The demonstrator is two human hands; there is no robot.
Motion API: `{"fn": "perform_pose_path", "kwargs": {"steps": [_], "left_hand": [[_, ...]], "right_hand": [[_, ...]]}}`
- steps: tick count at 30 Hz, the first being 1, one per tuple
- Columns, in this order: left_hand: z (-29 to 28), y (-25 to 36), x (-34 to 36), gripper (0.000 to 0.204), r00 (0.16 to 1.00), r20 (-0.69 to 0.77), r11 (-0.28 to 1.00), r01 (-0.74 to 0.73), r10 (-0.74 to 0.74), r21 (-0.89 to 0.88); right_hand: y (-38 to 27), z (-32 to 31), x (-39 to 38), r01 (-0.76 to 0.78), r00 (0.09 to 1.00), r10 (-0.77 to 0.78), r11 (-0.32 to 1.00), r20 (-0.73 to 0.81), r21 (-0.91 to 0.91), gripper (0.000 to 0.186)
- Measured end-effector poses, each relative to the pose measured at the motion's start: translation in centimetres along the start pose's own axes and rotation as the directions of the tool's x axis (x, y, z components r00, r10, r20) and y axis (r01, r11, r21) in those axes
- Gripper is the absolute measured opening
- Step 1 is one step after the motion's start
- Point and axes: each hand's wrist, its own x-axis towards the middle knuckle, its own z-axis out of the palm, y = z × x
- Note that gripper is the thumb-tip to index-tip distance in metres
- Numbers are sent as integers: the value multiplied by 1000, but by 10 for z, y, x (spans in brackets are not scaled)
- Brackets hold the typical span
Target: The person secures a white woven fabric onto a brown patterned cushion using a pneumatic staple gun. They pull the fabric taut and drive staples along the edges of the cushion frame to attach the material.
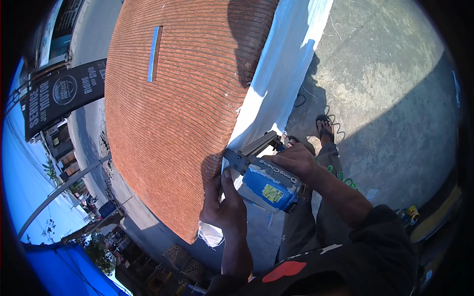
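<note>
My right hand (pixel 296 163) grips a blue and dark pneumatic staple gun (pixel 269 185), its nose against the edge of a large padded panel (pixel 163 118) covered in ribbed rust-orange fabric. Beside the nose, my left hand (pixel 222 202) holds that fabric edge with thumb and fingers closed on it. White cloth (pixel 291 59) runs along the panel's right side, and a frayed piece hangs below its lower corner. A narrow blue strip (pixel 154 54) lies on the orange fabric. A green coiled air hose (pixel 348 180) trails behind the gun.
Concrete floor (pixel 375 89) is at the right, with my sandalled feet (pixel 326 128) on it and a small yellow tool (pixel 412 212) near the lower right. Beyond the panel are a road (pixel 84 128), a dark banner (pixel 64 93), a curved pole, and a blue tarp (pixel 54 271).
</note>
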Motion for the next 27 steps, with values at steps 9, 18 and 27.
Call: {"fn": "perform_pose_path", "kwargs": {"steps": [9,18,27], "left_hand": [[4,-10,-5,14,995,-96,999,-19,23,48],[3,-7,-4,15,996,-89,998,16,-10,63],[5,-6,-4,19,994,-96,998,58,-54,39]], "right_hand": [[1,-8,2,-9,999,10,1000,42,-26,42],[7,-15,8,-16,1000,16,1000,-19,-17,37],[28,-31,13,48,992,-49,999,-115,-8,35]]}}
